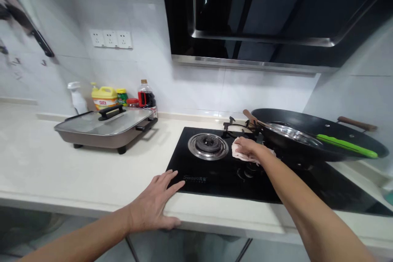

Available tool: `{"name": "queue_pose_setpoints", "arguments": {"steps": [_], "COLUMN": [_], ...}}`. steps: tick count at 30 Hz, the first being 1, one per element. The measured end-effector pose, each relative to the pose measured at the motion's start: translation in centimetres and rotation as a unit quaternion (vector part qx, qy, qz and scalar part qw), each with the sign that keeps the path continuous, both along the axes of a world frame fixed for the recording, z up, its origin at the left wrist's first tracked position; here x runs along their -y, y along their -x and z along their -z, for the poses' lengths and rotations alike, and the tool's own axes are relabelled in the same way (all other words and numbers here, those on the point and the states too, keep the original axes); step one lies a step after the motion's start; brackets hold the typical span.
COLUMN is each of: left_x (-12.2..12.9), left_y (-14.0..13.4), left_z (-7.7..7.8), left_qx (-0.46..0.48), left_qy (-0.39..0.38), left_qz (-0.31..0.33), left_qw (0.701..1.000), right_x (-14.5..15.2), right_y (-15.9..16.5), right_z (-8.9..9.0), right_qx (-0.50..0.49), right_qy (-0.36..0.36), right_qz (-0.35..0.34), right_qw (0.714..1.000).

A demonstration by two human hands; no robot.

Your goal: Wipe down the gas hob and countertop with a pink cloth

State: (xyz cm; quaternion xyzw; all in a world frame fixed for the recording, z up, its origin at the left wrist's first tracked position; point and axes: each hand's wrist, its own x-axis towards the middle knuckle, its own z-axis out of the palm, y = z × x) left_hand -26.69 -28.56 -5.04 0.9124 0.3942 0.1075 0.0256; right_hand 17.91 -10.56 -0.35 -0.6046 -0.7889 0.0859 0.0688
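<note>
My right hand (246,147) presses a pale pink cloth (239,156) onto the black glass gas stove (211,178), just right of the left burner (208,145). The cloth is bunched under its fingers. My left hand (158,200) rests with fingers spread on the counter's front edge, its fingertips reaching the stove's front left corner. A black pan support (235,127) lies off the left burner, behind the cloth. The control knobs (249,170) sit in front of the cloth, partly hidden by my right forearm.
A large wok (359,141) stands on the right side, holding a metal bowl (291,134) and a green-handled utensil (346,145). On the left counter (61,172) is a lidded electric pan (107,139), with bottles behind it. A black range hood (251,16) overhangs the stove.
</note>
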Motion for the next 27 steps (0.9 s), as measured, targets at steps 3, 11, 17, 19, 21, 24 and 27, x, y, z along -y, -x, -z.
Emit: {"name": "queue_pose_setpoints", "arguments": {"steps": [3, 11, 17, 19, 21, 24, 27], "left_x": [0.2, 0.3, 0.6, 0.7, 0.7, 0.7, 0.7], "left_y": [-0.1, -0.2, -0.4, -0.5, -0.5, -0.6, -0.6], "left_z": [-0.2, 0.1, -0.1, -0.3, -0.5, -0.7, -0.7], "left_qx": [0.000, -0.005, -0.017, -0.025, -0.031, -0.031, -0.035], "left_qy": [0.003, -0.023, -0.022, -0.010, 0.002, 0.011, 0.014], "left_qz": [-0.002, 0.000, -0.009, -0.015, -0.018, -0.015, -0.016], "left_qw": [1.000, 1.000, 1.000, 1.000, 0.999, 0.999, 0.999], "right_x": [1.6, 7.7, 8.1, 6.9, 5.4, 3.5, 2.6], "right_y": [1.6, 6.7, 5.9, 4.5, 3.2, 1.9, 2.1], "right_z": [-0.6, -1.7, -0.7, -0.1, 0.5, 0.9, 0.7], "right_qx": [0.023, 0.018, -0.013, -0.028, -0.051, -0.086, -0.107], "right_qy": [0.036, 0.086, 0.094, 0.082, 0.066, 0.045, 0.039], "right_qz": [-0.026, -0.185, -0.192, -0.146, -0.093, -0.033, -0.015], "right_qw": [0.999, 0.979, 0.977, 0.985, 0.992, 0.995, 0.993]}}
